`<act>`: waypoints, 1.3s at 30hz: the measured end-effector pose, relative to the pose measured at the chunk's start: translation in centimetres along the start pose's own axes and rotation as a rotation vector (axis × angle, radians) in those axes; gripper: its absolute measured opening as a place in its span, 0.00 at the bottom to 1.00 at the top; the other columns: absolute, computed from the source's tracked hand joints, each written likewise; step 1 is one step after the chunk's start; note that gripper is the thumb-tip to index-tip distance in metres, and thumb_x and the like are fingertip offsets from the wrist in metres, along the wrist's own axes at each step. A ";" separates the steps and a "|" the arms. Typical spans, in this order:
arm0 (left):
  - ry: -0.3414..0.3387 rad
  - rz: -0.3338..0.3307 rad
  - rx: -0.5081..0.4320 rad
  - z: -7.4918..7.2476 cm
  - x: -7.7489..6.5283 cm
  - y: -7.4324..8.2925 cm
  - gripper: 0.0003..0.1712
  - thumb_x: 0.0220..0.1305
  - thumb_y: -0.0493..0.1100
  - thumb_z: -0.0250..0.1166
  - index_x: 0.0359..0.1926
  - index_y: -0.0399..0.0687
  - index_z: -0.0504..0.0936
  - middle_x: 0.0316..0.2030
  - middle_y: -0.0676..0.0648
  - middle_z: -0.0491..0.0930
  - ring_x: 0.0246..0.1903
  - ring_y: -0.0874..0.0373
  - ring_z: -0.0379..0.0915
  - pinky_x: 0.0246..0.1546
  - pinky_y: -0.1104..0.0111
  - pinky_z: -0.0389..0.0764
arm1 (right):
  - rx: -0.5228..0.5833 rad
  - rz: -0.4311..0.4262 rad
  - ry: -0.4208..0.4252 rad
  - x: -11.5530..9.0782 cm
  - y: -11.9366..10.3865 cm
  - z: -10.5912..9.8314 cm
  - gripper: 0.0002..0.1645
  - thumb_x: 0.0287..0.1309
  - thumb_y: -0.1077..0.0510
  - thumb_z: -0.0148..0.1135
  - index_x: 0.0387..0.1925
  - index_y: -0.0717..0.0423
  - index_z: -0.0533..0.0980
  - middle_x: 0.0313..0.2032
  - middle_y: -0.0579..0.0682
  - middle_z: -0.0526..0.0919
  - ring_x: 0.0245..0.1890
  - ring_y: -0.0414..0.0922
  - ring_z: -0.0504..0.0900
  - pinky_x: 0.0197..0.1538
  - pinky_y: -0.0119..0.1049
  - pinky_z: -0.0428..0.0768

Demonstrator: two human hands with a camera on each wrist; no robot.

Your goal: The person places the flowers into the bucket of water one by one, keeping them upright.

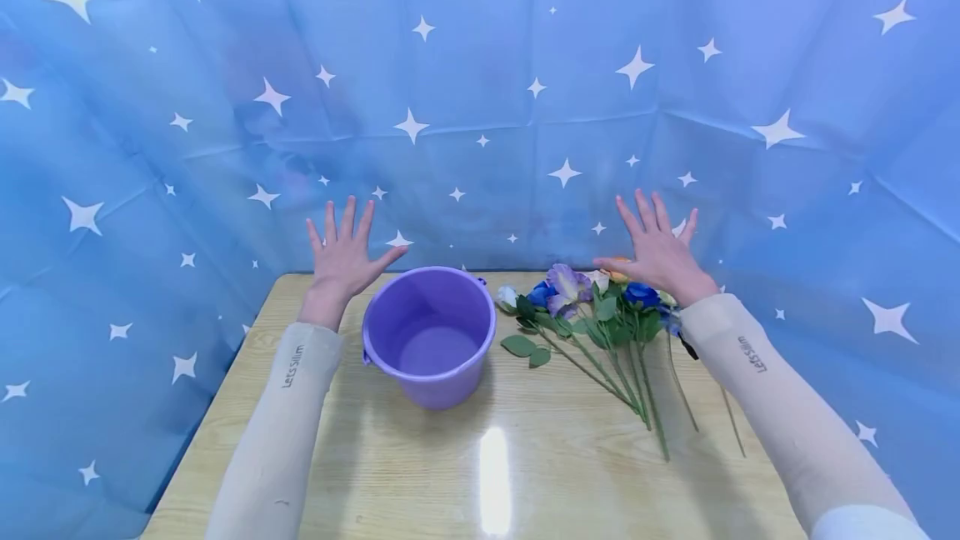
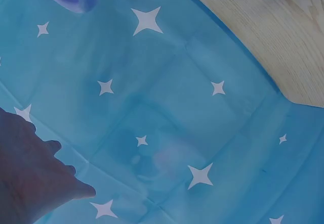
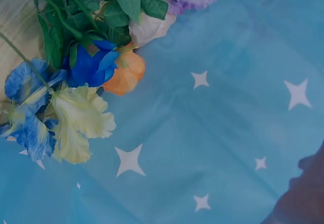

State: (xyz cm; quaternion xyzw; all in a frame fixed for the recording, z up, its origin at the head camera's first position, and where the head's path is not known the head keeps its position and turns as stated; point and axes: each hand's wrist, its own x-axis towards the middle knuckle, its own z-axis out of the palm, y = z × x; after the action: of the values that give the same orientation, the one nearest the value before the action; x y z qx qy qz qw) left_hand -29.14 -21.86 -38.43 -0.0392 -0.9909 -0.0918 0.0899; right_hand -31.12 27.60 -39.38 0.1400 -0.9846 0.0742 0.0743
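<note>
In the head view my left hand (image 1: 343,261) is raised with its fingers spread, just left of a purple bucket (image 1: 431,390), and holds nothing. My right hand (image 1: 660,257), likewise spread and bare, hovers over a bunch of artificial flowers (image 1: 615,327) lying on the table. The bucket stands upright, and its inside shows nothing in it. Blue, purple, white and orange blooms lie toward the back, their green stems pointing to the front. From the right wrist, a blue rose (image 3: 91,67) and a pale yellow bloom (image 3: 78,120) show closer up. My right forearm hides part of the bunch.
A light wood table (image 1: 420,473) carries the bucket and the flowers. Blue cloth with white stars (image 1: 480,65) hangs close behind the table and on both sides. A bright light reflection lies on the tabletop near the front.
</note>
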 end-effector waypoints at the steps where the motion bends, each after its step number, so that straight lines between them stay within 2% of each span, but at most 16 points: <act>1: -0.002 0.000 0.008 0.0 -0.1 0.0 0.58 0.60 0.82 0.44 0.79 0.64 0.30 0.80 0.45 0.28 0.77 0.41 0.11 0.73 0.34 0.18 | 0.000 -0.001 -0.003 -0.1 -0.1 0.1 0.67 0.53 0.18 0.52 0.79 0.37 0.29 0.79 0.53 0.24 0.79 0.59 0.23 0.64 0.79 0.15; 7: 0.002 -0.005 0.030 0.1 -0.7 -0.4 0.60 0.57 0.86 0.39 0.79 0.65 0.29 0.81 0.44 0.30 0.78 0.40 0.13 0.73 0.35 0.19 | -0.003 -0.014 -0.010 0.0 -0.3 0.9 0.67 0.54 0.18 0.52 0.79 0.38 0.30 0.79 0.53 0.25 0.79 0.57 0.23 0.65 0.79 0.18; 16: 0.000 0.001 0.014 -0.1 -2.2 -0.5 0.59 0.59 0.84 0.42 0.79 0.63 0.31 0.80 0.46 0.28 0.78 0.41 0.13 0.73 0.36 0.17 | -0.004 -0.026 -0.028 0.0 -1.0 1.9 0.68 0.53 0.20 0.56 0.79 0.39 0.30 0.80 0.54 0.28 0.80 0.59 0.29 0.66 0.79 0.18; 22: 0.014 0.003 0.000 0.4 -3.3 -0.6 0.60 0.58 0.85 0.41 0.80 0.63 0.32 0.81 0.47 0.29 0.78 0.41 0.14 0.74 0.36 0.19 | 0.000 -0.043 -0.023 -0.2 -1.3 2.7 0.67 0.54 0.23 0.59 0.80 0.42 0.34 0.80 0.55 0.31 0.80 0.60 0.32 0.67 0.79 0.23; 26: 0.015 0.005 0.001 0.7 -4.0 -0.8 0.59 0.59 0.83 0.44 0.80 0.63 0.31 0.81 0.46 0.30 0.78 0.41 0.15 0.74 0.36 0.22 | 0.015 -0.061 -0.022 -0.1 -1.5 3.0 0.67 0.54 0.23 0.59 0.80 0.43 0.35 0.80 0.55 0.33 0.80 0.61 0.35 0.67 0.77 0.19; 32: 0.020 0.017 -0.036 1.2 -5.7 -1.2 0.58 0.62 0.78 0.49 0.80 0.61 0.32 0.81 0.44 0.32 0.79 0.41 0.18 0.75 0.36 0.23 | 0.034 -0.082 -0.039 -0.1 -1.9 3.7 0.67 0.54 0.23 0.59 0.79 0.39 0.31 0.80 0.55 0.33 0.80 0.59 0.33 0.68 0.74 0.15; 39: 0.029 0.031 -0.064 2.1 -7.8 -1.7 0.58 0.62 0.79 0.48 0.80 0.59 0.34 0.80 0.44 0.35 0.79 0.41 0.24 0.76 0.36 0.27 | 0.044 -0.099 -0.051 -0.2 -2.3 4.6 0.68 0.53 0.25 0.61 0.80 0.43 0.35 0.80 0.57 0.36 0.80 0.60 0.37 0.68 0.76 0.19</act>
State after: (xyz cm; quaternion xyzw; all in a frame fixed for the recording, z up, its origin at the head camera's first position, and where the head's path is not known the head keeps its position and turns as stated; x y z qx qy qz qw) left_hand -21.99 -23.62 -42.18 -0.0560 -0.9854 -0.1225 0.1045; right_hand -30.86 24.65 -43.64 0.1919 -0.9761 0.0885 0.0498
